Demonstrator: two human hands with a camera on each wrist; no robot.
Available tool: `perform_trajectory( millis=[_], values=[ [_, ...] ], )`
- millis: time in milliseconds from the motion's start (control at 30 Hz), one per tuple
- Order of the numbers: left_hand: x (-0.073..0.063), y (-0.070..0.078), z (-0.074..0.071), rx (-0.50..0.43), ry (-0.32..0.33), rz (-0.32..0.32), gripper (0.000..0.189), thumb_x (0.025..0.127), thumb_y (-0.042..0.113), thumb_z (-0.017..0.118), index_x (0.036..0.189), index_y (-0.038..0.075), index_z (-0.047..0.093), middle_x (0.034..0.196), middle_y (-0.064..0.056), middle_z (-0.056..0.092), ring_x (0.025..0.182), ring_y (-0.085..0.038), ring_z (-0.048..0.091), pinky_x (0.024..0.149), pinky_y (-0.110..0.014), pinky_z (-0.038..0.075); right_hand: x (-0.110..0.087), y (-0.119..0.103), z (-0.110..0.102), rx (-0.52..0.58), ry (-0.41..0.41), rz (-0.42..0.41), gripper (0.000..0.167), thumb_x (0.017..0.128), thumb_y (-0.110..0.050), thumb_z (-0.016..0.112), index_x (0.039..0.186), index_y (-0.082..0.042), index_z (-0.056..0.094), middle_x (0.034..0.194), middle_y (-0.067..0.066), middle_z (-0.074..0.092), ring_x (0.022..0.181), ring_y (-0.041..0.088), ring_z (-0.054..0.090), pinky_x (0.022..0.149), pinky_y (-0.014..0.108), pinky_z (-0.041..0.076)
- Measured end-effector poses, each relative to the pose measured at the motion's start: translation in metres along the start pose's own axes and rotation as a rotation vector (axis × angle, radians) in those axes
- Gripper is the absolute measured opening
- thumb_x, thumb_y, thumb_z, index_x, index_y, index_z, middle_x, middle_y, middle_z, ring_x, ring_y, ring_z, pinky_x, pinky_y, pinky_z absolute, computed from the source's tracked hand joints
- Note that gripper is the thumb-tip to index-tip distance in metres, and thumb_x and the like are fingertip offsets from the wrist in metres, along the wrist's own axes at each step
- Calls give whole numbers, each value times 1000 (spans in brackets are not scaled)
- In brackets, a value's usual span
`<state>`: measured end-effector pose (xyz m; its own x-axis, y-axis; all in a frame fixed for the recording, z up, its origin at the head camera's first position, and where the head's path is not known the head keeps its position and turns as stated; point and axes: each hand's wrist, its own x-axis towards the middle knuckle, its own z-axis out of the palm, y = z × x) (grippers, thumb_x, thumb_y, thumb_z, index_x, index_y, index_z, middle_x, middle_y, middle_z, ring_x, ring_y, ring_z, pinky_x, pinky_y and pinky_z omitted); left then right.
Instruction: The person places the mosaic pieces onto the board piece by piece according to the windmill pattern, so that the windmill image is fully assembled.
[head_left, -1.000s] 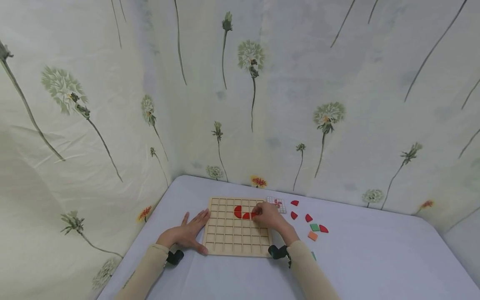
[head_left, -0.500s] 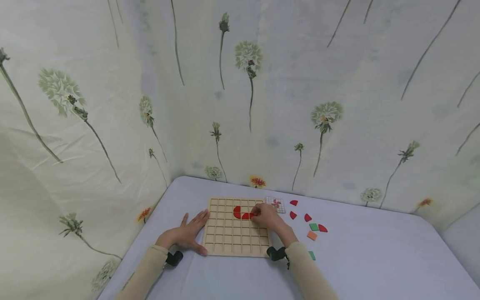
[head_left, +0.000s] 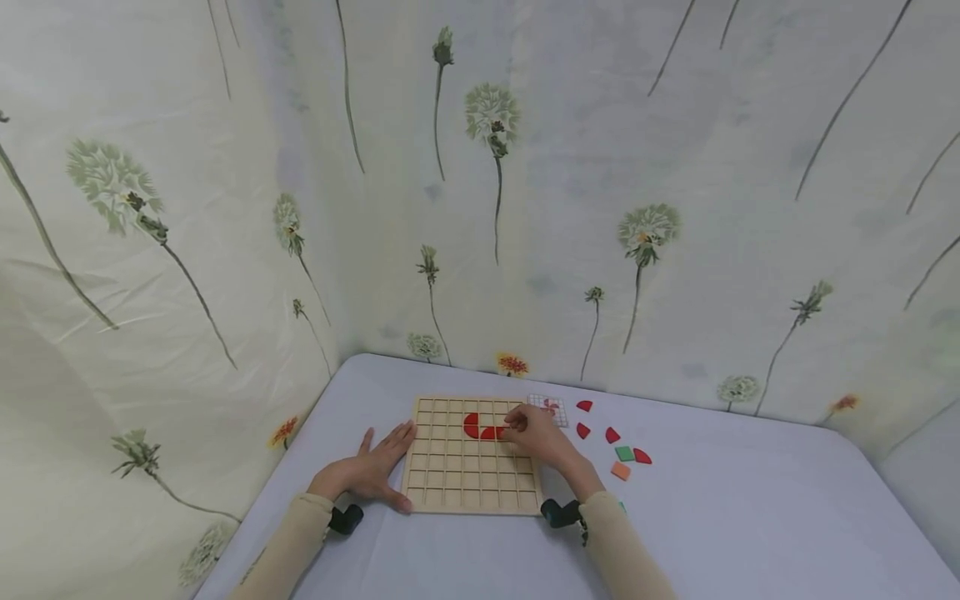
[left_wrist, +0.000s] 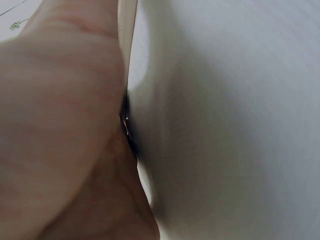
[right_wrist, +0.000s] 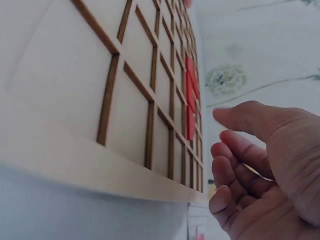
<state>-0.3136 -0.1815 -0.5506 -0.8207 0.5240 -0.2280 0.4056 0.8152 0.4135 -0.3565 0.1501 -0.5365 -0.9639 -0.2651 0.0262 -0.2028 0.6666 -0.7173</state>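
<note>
A wooden grid board (head_left: pixel 472 481) lies on the table, with several red quarter-round tiles (head_left: pixel 471 420) set in its upper middle cells. My left hand (head_left: pixel 371 472) rests along the board's left edge, fingers spread and thumb at the near corner. In the left wrist view that hand (left_wrist: pixel 55 125) fills the left side and its fingertips are hidden. My right hand (head_left: pixel 538 433) hovers over the board's right side, beside the rightmost red tile (head_left: pixel 500 434). In the right wrist view the right hand (right_wrist: pixel 280 160) has thumb and forefinger apart, other fingers loosely curled, holding nothing.
A small pattern card (head_left: pixel 553 410) lies by the board's upper right corner. Right of it are several loose red tiles (head_left: pixel 612 436), a green tile (head_left: pixel 625 453) and an orange tile (head_left: pixel 620 471). Another green tile (head_left: pixel 622 507) shows partly beside the right sleeve. Floral cloth (head_left: pixel 555 208) hangs behind.
My right fingers have let go of the rightmost red tile and drawn slightly off it, leaving it in the board. The left hand stays at the board's edge.
</note>
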Motion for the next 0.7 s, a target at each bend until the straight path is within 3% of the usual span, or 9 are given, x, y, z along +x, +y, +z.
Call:
perform_trajectory(
  millis=[333,700],
  values=[
    [-2,2,-2,-7,1,-2,128,66,62,78,156,9,4,164,-8,-1,152,-27,-1,115,-63,-10,-12,13,-27,-19,56,62,18,85,-21,72,90,-11,58,81,2,55,75,15,49,59,26,42],
    [-3,2,-3,-16,0,6,128,66,62,78,156,9,4,164,-8,-2,151,-28,-1,115,-62,-11,-26,40,-60,-46,114,183,28,82,-18,70,102,-4,55,89,6,54,78,18,49,62,26,40]
  ],
)
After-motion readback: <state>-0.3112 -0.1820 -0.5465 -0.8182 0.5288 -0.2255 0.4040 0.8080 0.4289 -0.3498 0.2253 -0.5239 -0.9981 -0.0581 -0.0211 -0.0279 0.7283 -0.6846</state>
